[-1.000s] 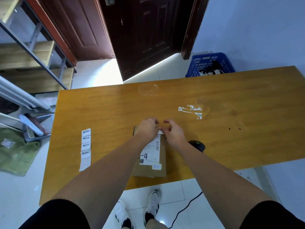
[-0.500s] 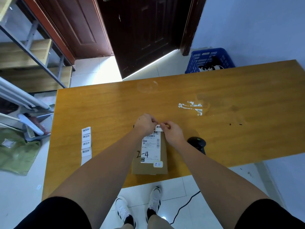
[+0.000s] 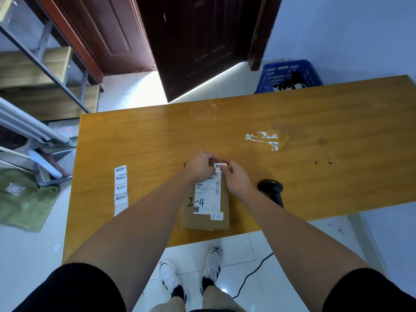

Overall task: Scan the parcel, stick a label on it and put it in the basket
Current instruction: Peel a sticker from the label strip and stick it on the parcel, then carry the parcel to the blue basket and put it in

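Observation:
A brown cardboard parcel (image 3: pixel 206 219) lies flat at the near edge of the wooden table (image 3: pixel 292 181); it bears a white shipping slip marked "2-4". At its far end a small white label (image 3: pixel 218 165) is pinched between my left hand (image 3: pixel 200 165) and my right hand (image 3: pixel 236 179), fingertips of both on it. Whether the label touches the parcel I cannot tell. The black scanner (image 3: pixel 271 190) lies on the table just right of my right wrist. The blue basket (image 3: pixel 288 75) stands on the floor behind the table's far right side.
A strip of several white labels (image 3: pixel 120 188) lies on the table's left part. White tape residue (image 3: pixel 263 139) marks the table's middle right. A metal shelf rack (image 3: pixel 45 64) and a green cloth (image 3: pixel 24 199) are at the left. A dark door (image 3: pixel 198 41) stands open ahead. The scanner cable (image 3: pixel 252 273) trails over the floor.
Both hands stay at the parcel's far end. The small label, hidden by the fingers a second ago, now shows between them. The view has tilted slightly.

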A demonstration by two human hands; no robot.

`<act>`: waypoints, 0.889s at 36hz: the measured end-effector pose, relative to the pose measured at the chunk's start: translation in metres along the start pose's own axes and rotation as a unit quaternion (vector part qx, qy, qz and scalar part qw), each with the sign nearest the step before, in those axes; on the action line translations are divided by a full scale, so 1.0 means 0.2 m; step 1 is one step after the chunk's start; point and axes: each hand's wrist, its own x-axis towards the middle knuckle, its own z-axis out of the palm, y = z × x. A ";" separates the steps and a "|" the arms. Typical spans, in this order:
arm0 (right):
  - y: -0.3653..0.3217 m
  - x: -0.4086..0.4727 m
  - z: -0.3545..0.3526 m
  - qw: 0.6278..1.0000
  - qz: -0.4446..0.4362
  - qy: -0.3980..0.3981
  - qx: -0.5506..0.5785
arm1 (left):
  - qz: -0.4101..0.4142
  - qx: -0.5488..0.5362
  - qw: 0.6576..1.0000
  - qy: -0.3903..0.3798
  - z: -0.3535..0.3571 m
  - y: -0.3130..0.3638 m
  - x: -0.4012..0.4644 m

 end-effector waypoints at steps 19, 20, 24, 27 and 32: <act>-0.03 0.01 0.01 0.996 0.072 0.046 0.030 | -0.050 0.066 0.992 0.091 -0.01 0.09 -0.06; -0.02 0.01 0.00 0.996 0.075 0.042 0.037 | -0.050 0.069 0.992 0.094 -0.03 0.08 -0.08; 0.04 -0.02 -0.03 0.994 0.097 -0.007 0.046 | -0.060 0.117 0.984 0.120 -0.14 0.00 -0.18; 0.07 -0.06 -0.06 0.993 0.102 -0.057 0.006 | -0.100 0.172 0.976 0.086 -0.19 -0.13 -0.26; 0.07 -0.18 -0.06 0.982 0.131 -0.138 -0.002 | -0.206 0.063 0.976 -0.019 -0.10 -0.28 -0.35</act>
